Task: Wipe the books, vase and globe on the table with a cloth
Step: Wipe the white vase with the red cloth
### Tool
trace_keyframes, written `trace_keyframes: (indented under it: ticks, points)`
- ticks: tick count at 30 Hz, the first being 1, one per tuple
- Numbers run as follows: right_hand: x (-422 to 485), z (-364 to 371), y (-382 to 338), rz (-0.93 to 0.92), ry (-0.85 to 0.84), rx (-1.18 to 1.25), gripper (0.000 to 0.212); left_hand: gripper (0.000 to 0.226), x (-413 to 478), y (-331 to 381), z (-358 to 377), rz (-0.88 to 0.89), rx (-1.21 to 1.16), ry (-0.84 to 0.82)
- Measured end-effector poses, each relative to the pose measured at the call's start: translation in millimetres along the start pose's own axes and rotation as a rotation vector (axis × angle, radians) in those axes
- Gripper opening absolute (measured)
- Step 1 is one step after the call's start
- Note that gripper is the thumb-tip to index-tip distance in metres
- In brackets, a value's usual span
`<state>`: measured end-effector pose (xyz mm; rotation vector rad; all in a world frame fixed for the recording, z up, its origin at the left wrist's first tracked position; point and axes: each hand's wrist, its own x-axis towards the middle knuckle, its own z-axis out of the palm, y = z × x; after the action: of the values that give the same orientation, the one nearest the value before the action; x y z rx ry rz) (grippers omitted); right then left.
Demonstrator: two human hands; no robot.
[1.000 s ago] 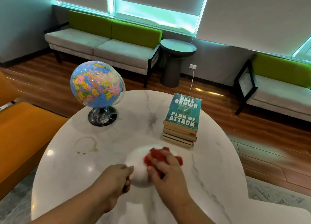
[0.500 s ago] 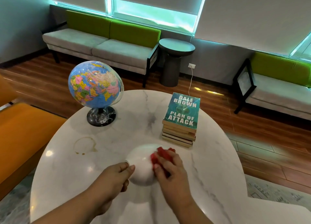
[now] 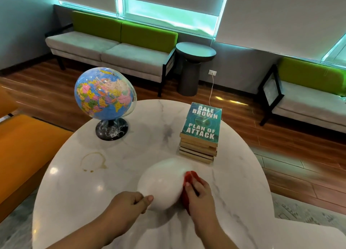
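Two hands work at the near middle of the worktop point(image 3: 131, 155). The left hand point(image 3: 129, 203) grips the near-left side of the vase point(image 3: 164, 183), fingers curled, thumb on the surface. The right hand point(image 3: 200, 194) holds a bunched red cloth point(image 3: 189, 177) pressed to the vase's right side.

Vase: plain white, smooth, egg-shaped. Its outline is blurred, so upright or tipped can't be told.

Globe point(image 3: 103, 93): glossy, blue seas and multicoloured countries, tilted on a round black base, far left near the worktop's rim. Books point(image 3: 201, 136): a squared paperback stack, far right, teal cover on top reading "DALE BROWN PLAN OF ATTACK", yellowed page edges facing near. Globe, books and vase stand well apart.

Worktop is rounded white marble with grey veins, shiny. A brown ring stain point(image 3: 93, 160) lies left of the vase, and there is bare surface between the vase and globe and to the near right.

An orange seat point(image 3: 22, 142) sits just beside the left rim. Wood floor point(image 3: 280, 155) is to the right; grey-green sofas point(image 3: 112, 50) and a dark round side table point(image 3: 194, 52) stand along the far wall.
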<state>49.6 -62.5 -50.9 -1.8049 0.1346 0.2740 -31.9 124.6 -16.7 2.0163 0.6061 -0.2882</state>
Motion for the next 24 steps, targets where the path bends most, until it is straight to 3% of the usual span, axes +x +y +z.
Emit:
trace_keyframes:
  ticks: [3,6,7,10,12,17,19,22,24]
  points:
    - [-19,13,2,-0.405,-0.048,-0.198,0.037,0.043,6,-1,-1,0.108,0.064,0.014]
    - [-6,4,-5,-0.54,-0.076,-0.338,0.037,0.046,8,-6,-6,0.203,0.219,0.007]
    - [3,0,-6,-0.486,-0.059,-0.314,0.034,0.046,8,-9,-7,0.228,0.262,-0.014]
    - [29,-18,-18,-0.037,-0.054,-0.24,0.031,0.036,6,-17,-8,0.301,0.346,-0.083]
    - [34,-22,-20,0.035,-0.06,-0.331,0.036,0.031,4,-18,-8,0.354,0.362,-0.09]
    - [-3,0,-24,-0.514,-0.197,-0.521,0.029,0.037,5,-15,-13,0.448,0.511,-0.047]
    - [-3,0,-28,-0.62,-0.24,-0.597,0.028,0.04,4,-12,-13,0.484,0.561,-0.047]
    - [21,-9,-33,-0.364,-0.166,-0.418,0.025,0.039,3,-7,-14,0.511,0.603,-0.073]
    - [36,-16,-39,-0.14,-0.096,-0.477,0.032,0.039,2,-3,-14,0.544,0.669,-0.085]
